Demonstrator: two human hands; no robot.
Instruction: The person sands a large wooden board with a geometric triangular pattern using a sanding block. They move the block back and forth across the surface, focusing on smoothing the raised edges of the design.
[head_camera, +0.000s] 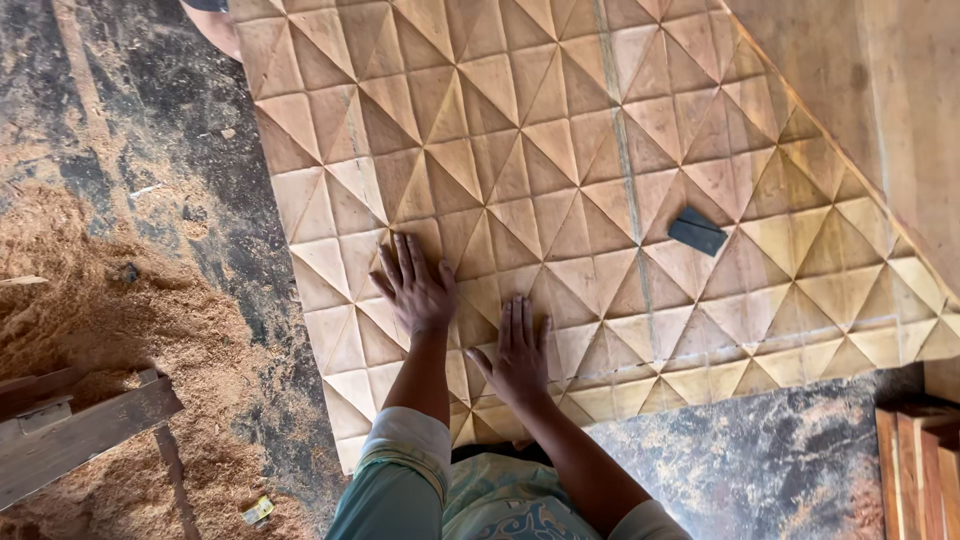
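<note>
Dark, stained workshop floor (760, 470) shows around a large carved wooden panel (600, 160) that lies flat and fills most of the view, its near edge running close to the person's body. Its face is cut into rows of raised triangular facets, pale to honey-coloured, and two faint lines run lengthwise down it. Both of the person's hands lie palm-down on the panel close to its near edge. The left hand (415, 290) is open and flat with the fingers spread, resting on the facets just inside the panel's left edge. The right hand (518, 355) is also open and flat, fingers held straighter and closer together, slightly nearer the near edge and just beside the left hand; neither hand holds anything. Well apart from them, toward the panel's right side, a small dark rectangular block (697, 231) lies on the carved face. A plain wooden board (880, 110) overlaps the panel's far right corner. On the floor to the left a heap of sawdust (110, 330) spreads, with rough timber pieces (80, 430) lying on it. More stacked wood (920, 460) sits at the right, below the panel's near right corner
</note>
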